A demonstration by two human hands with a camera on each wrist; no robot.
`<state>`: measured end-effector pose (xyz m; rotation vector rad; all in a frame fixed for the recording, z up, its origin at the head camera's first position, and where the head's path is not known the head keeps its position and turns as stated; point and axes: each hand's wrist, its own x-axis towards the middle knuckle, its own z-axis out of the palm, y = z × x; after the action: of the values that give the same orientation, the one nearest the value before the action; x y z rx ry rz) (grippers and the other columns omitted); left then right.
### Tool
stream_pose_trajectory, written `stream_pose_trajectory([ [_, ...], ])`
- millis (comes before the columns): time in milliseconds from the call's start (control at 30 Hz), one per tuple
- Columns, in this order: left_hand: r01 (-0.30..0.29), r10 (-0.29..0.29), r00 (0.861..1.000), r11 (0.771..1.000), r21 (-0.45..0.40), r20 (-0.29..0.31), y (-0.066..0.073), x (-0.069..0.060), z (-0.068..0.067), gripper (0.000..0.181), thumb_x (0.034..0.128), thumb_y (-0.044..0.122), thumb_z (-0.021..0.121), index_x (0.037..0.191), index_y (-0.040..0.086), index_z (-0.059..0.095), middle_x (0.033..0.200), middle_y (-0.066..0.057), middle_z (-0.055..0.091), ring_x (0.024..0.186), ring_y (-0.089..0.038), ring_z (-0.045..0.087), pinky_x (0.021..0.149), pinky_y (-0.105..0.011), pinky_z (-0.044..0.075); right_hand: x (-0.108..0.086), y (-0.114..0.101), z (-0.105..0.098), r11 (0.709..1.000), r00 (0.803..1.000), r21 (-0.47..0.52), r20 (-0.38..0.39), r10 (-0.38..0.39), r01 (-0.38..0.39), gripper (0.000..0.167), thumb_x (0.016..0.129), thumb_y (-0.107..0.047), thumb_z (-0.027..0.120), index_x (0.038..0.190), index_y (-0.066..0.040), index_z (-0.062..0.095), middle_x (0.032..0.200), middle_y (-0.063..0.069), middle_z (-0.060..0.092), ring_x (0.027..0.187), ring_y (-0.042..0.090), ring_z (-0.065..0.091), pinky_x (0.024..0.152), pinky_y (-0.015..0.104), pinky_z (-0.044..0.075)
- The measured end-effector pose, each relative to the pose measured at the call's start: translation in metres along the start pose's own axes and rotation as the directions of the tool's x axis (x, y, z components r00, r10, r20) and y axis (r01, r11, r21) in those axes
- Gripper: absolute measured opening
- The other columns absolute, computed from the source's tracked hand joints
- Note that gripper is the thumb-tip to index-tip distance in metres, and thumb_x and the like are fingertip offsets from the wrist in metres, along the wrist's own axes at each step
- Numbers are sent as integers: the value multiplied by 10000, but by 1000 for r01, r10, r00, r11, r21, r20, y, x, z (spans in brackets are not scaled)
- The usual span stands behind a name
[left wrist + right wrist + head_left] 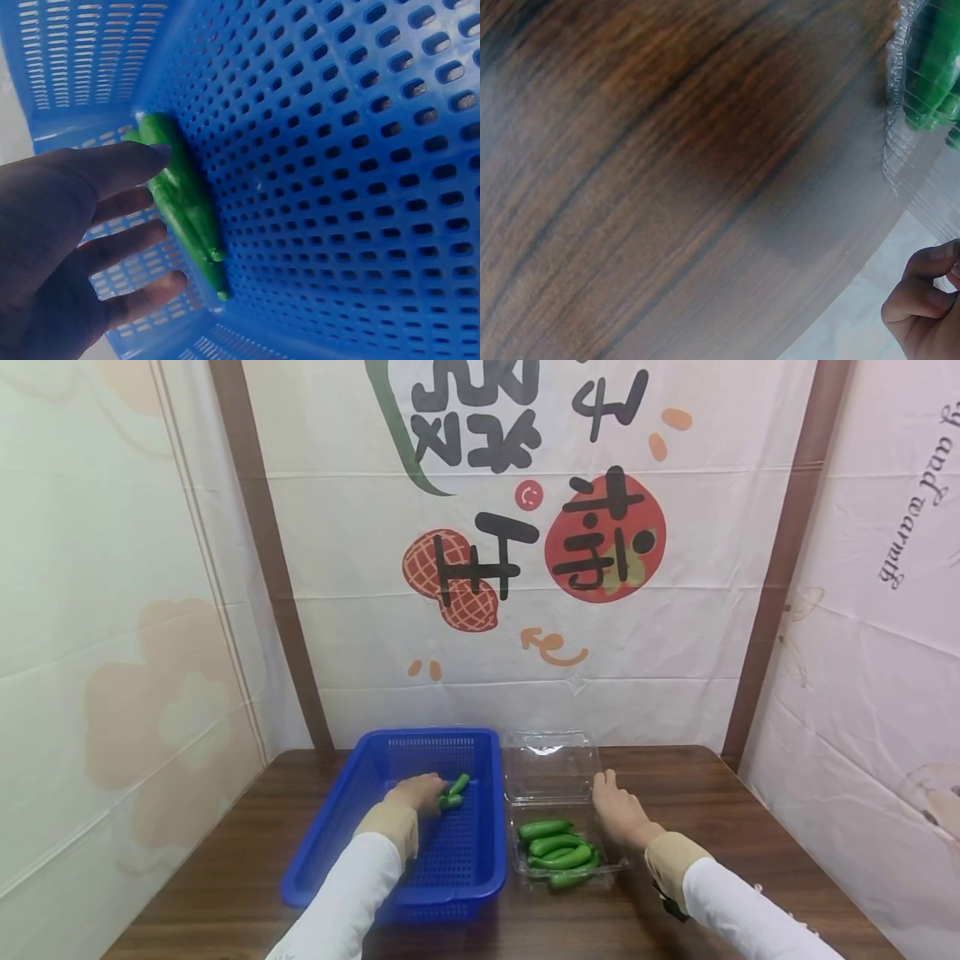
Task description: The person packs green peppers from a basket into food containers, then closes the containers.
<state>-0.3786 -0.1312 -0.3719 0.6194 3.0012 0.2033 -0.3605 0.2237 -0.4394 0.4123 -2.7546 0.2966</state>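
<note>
My left hand reaches into a blue plastic basket, beside a few long, smooth green peppers. In the left wrist view its thumb lies over the green peppers, while the other fingers are spread and loosely bent, not closed round them. My right hand is at the right side of a clear plastic clamshell box. In the right wrist view, the thumb and fingers of the right hand pinch the clear plastic edge. Several green peppers lie in the box's near half; its lid stands raised behind.
Basket and box stand side by side on a dark wood table. A printed white cloth hangs behind the table's far edge, with more cloth on both sides. The basket's raised walls surround the left hand.
</note>
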Motion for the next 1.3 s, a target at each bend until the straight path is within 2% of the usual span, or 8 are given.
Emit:
stream_pose_trajectory([
  [200,13,-13,1000,1000,11,24,-6,6,12,164,798,102,794,884,80,657,862,-39,604,832,-245,600,859,-473,510,0,-1,-1,1000,1000,-9,15,-4,4,188,922,35,536,1048,53,397,1037,247,403,525,295,526,485,453,475],
  [300,11,-11,1000,1000,4,23,-8,7,16,165,798,104,802,854,94,646,845,-46,619,855,-264,622,870,-480,510,0,-2,-2,1000,1000,-6,17,-6,7,241,902,29,580,1056,59,398,1051,260,405,526,293,526,486,455,474],
  [433,30,-30,999,1000,1,22,-8,6,17,175,794,99,803,831,103,632,830,-47,618,852,-272,625,855,-485,514,1,-4,-3,1000,1000,-6,15,-8,8,284,880,24,614,1059,59,397,1048,255,403,530,294,527,489,454,474],
  [600,58,-59,998,998,10,29,-6,3,15,185,780,84,795,774,116,613,748,-25,582,724,-218,569,786,-452,526,1,-4,-2,1000,1000,-13,10,-11,11,242,886,32,587,1028,46,392,994,217,389,523,294,520,477,447,467],
  [900,56,-57,998,998,34,7,-6,3,20,197,753,33,769,746,134,600,728,-21,558,684,-208,526,718,-418,511,-1,-4,-2,1000,1000,-5,27,5,-5,310,862,23,652,1034,42,395,1021,231,399,531,291,525,491,453,469],
  [967,57,-57,998,998,39,5,-6,3,21,200,771,34,754,728,136,587,716,-22,556,673,-207,522,698,-408,505,-2,-4,-2,1000,999,-2,32,7,-7,313,865,26,654,1041,45,395,1028,236,399,533,295,528,495,457,470],
  [1133,69,-69,998,996,54,1,-2,-1,22,202,786,41,749,738,138,579,714,-30,551,671,-219,533,720,-431,526,-2,-3,-2,1000,999,-4,35,10,-9,301,872,25,647,1033,36,394,1004,217,398,542,299,535,500,461,476],
  [1300,79,-79,997,996,38,7,5,-8,16,170,779,20,752,800,114,611,735,-53,565,697,-247,553,758,-469,535,-1,-3,-3,1000,999,-10,33,8,-7,361,847,11,694,1046,41,395,1009,217,401,542,294,538,497,452,479],
])
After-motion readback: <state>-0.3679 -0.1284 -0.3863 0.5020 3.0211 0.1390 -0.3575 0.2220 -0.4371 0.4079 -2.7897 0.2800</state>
